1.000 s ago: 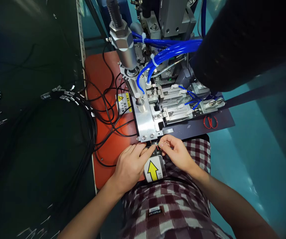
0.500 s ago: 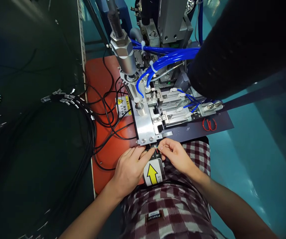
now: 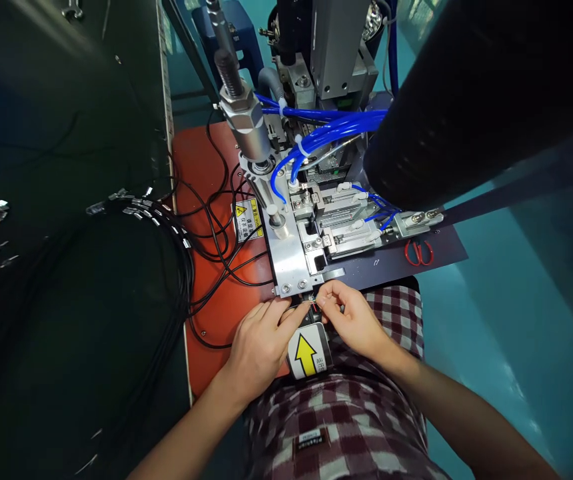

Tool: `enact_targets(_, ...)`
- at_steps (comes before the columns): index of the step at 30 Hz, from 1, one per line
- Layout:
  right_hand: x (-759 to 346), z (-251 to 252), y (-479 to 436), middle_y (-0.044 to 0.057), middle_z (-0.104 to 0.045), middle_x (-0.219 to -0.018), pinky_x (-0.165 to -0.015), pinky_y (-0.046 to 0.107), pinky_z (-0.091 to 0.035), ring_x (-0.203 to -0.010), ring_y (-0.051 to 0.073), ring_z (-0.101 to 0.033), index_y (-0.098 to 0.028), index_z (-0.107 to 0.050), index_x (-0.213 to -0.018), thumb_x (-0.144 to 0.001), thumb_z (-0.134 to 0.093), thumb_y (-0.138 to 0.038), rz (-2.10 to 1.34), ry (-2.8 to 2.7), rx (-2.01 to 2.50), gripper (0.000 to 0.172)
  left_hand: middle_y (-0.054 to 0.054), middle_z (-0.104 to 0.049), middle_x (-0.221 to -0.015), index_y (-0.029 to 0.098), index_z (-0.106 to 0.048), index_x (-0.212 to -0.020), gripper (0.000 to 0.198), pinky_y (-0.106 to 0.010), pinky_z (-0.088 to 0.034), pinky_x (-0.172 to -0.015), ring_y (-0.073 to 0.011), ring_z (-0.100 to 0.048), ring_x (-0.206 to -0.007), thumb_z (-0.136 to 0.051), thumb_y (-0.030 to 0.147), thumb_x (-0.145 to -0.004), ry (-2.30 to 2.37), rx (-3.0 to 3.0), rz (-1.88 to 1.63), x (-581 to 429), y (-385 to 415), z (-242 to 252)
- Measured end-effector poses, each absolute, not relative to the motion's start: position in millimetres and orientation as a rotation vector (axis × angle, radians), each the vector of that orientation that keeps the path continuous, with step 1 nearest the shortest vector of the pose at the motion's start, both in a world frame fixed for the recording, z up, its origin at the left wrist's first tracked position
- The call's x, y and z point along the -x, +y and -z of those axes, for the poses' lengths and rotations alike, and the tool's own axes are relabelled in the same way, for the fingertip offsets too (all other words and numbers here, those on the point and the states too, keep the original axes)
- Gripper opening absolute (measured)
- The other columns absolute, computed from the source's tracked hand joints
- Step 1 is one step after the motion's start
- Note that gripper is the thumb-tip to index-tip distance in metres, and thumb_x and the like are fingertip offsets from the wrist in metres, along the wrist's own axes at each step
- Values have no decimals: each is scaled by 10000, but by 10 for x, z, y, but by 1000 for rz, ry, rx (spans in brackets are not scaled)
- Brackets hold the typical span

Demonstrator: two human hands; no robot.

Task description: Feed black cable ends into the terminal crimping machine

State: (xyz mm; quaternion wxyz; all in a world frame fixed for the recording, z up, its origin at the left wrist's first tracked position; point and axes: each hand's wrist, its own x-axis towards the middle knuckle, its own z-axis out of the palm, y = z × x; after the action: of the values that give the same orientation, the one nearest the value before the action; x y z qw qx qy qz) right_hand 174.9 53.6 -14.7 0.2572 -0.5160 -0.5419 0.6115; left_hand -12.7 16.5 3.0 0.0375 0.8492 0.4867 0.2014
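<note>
Both hands meet at the front end of a metal machine plate (image 3: 291, 263). My left hand (image 3: 261, 340) is closed, its thumb and index finger pinching a thin black cable near its end. Fine coloured wires (image 3: 313, 304), one of them red, show between the two hands. My right hand (image 3: 350, 317) is also closed, with thumb and index fingertips pressed together at these wires. Just below the fingertips is a white label with a yellow arrow (image 3: 306, 353). The exact wire ends are too small to make out.
Black cables (image 3: 181, 267) with shiny metal ends lie coiled on the dark table at the left, some crossing the red base (image 3: 221, 293). Red-handled scissors (image 3: 419, 253) rest at the right. Blue air tubes (image 3: 341, 127) and a large black hose (image 3: 446, 113) hang above.
The camera view has shifted slightly, so the machine sits a little lower in the picture. Both hands stay at the same spot, with their fingers nearly unchanged.
</note>
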Motion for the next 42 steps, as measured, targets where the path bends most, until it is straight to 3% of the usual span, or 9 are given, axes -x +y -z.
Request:
enact_targets(7, -1739, 139, 557, -53, -504, -576, -538, 252, -405, -525, 124, -503, -201, -519, -794, -894, -527, -346, -1872, -1309, 1341, 176, -94, -617, -868, 146, -658, -1121, 311, -291, -478, -606, -189, -570, -744, -445, 97, -900, 1499, -2605, -609, 124, 161, -33)
enact_targets(12, -1736, 89, 539, -6, -564, -689, -591, 270, -393, -630, 148, -518, -211, -544, -785, -907, -510, -315, -1431, -1622, 1477, 164, -91, -618, -873, 154, -653, -1129, 321, -293, -476, -605, -190, -572, -745, -443, 93, -895, 1501, -2600, -599, 122, 160, -40)
enact_targets(17, -1742, 120, 543, -39, -522, -553, -537, 258, -406, -516, 136, -498, -207, -509, -792, -921, -482, -371, -1854, -1388, 1347, 210, -94, -619, -893, 156, -642, -1147, 319, -293, -471, -604, -187, -565, -732, -441, 114, -903, 1501, -2593, -597, 128, 157, -27)
enact_targets(22, -1722, 88, 508, 14, -584, -746, -619, 279, -410, -660, 155, -528, -210, -550, -787, -908, -501, -274, -1295, -1699, 1492, 146, -99, -619, -905, 157, -640, -1155, 330, -298, -474, -615, -196, -569, -751, -452, 98, -891, 1498, -2592, -599, 130, 150, -10)
enact_targets(28, -1702, 109, 509, -53, -505, -544, -499, 244, -382, -493, 128, -485, -215, -496, -792, -921, -476, -309, -1773, -1381, 1421, 161, -90, -610, -880, 148, -652, -1134, 328, -293, -471, -602, -188, -563, -740, -432, 101, -896, 1505, -2594, -614, 126, 153, -22)
enact_targets(33, -1687, 41, 487, 2, -565, -715, -606, 280, -392, -637, 150, -515, -210, -527, -759, -903, -493, -257, -1240, -1722, 1557, 155, -89, -609, -904, 162, -644, -1149, 338, -287, -468, -610, -183, -562, -757, -425, 105, -899, 1507, -2594, -608, 130, 150, -14)
enact_targets(39, -1675, 69, 525, -70, -441, -532, -465, 238, -348, -446, 109, -429, -214, -484, -734, -880, -487, -289, -1818, -1296, 1442, 164, -92, -605, -898, 149, -639, -1146, 326, -290, -467, -623, -193, -558, -764, -440, 95, -894, 1489, -2602, -617, 132, 151, -10)
enact_targets(42, -1666, 52, 509, -45, -484, -584, -510, 250, -350, -516, 121, -446, -211, -498, -732, -885, -493, -272, -1575, -1476, 1522, 165, -94, -605, -898, 146, -637, -1150, 325, -294, -464, -611, -198, -556, -752, -456, 91, -886, 1493, -2601, -608, 129, 150, -12)
